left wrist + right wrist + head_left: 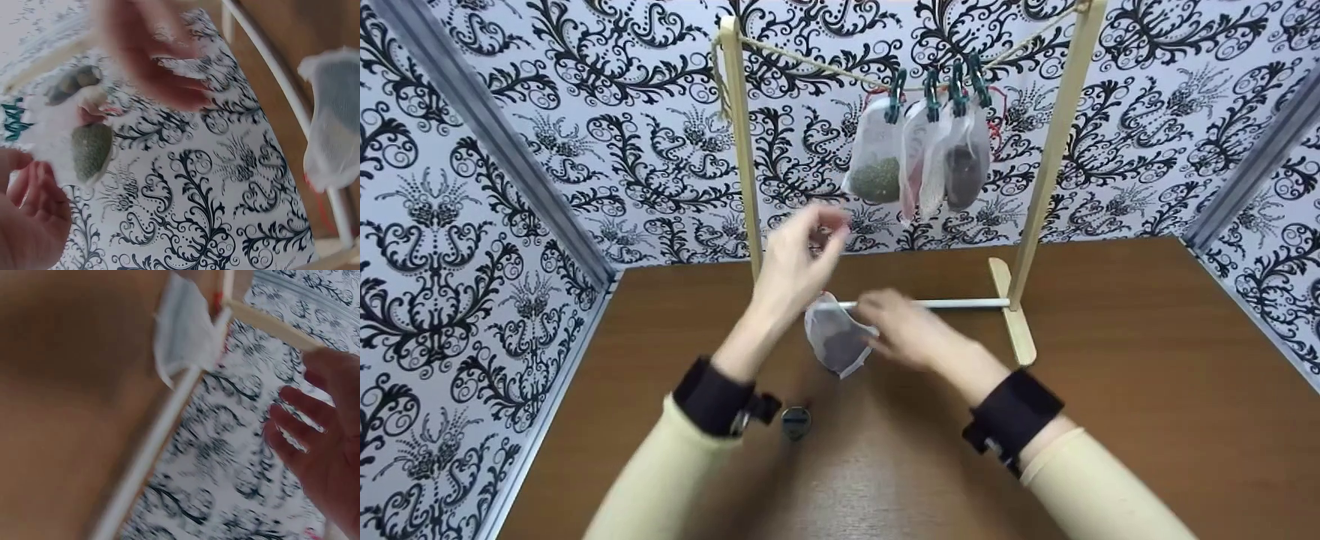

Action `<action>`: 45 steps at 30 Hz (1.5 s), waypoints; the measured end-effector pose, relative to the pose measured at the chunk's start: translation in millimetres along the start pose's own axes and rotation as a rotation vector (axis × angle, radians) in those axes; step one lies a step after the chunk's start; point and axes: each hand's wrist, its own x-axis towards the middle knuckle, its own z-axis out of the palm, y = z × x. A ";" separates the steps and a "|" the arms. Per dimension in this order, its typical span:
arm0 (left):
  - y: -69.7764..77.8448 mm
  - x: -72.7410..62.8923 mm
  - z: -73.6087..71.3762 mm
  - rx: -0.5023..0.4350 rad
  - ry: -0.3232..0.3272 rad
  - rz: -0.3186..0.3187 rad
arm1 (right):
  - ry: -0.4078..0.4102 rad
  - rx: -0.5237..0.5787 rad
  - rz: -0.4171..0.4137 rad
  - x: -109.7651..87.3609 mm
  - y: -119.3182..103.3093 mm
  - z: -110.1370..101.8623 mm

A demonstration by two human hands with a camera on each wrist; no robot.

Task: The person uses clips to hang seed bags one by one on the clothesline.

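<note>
A white mesh pouch (840, 341) with dark contents is at the white crossbar, between and below my hands; whether it rests on the bar or hangs free I cannot tell. My left hand (801, 255) is raised above it, fingers loosely bent, holding nothing. In the left wrist view that hand (34, 214) appears beside the hanging bags. Blurred in the head view, my right hand (911, 326) is just right of the pouch. The right wrist view shows this hand (320, 422) with relaxed, spread fingers and nothing in them, apart from the pouch (185, 332).
Several mesh bags (877, 161) hang from a rope, held by dark green clips (932, 97). A wooden frame (1057, 150) with a white crossbar (960, 304) supports the rope. A small round object (796, 424) lies on the brown table (1125, 375). Patterned walls (660, 135) enclose the table.
</note>
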 end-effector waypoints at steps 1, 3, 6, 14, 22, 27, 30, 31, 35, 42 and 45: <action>-1.4 -9.5 -0.2 0.009 -0.037 0.004 | -0.037 0.016 0.001 -4.1 -0.2 8.4; -6.6 -28.9 0.5 0.034 -0.112 -0.001 | -0.069 0.040 -0.011 -12.4 0.2 24.6; -20.4 -58.5 4.7 0.093 -0.219 -0.037 | -0.112 0.050 -0.002 -24.9 -1.2 43.8; -57.2 -123.8 15.2 0.287 -0.567 -0.318 | -0.238 0.045 0.098 -52.7 -12.0 70.3; -63.1 -135.6 14.6 0.443 -0.713 -0.523 | -0.260 0.141 0.209 -43.8 -24.7 72.2; -68.2 -135.5 15.5 0.457 -0.720 -0.503 | -0.315 0.071 0.244 -37.9 -31.6 78.9; -71.7 -134.9 18.8 0.425 -0.703 -0.475 | -0.313 0.036 0.241 -40.3 -34.3 79.9; -73.0 -134.9 20.4 0.412 -0.690 -0.466 | -0.298 0.034 0.236 -42.2 -34.8 79.1; -78.0 -135.8 26.9 0.371 -0.615 -0.397 | -0.223 0.047 0.215 -55.8 -35.9 74.1; -82.8 -136.5 34.0 0.417 -0.536 -0.277 | -0.183 0.125 0.291 -85.3 -39.5 60.2; -85.7 -135.9 36.6 0.402 -0.492 -0.245 | -0.168 0.151 0.311 -92.5 -40.5 54.3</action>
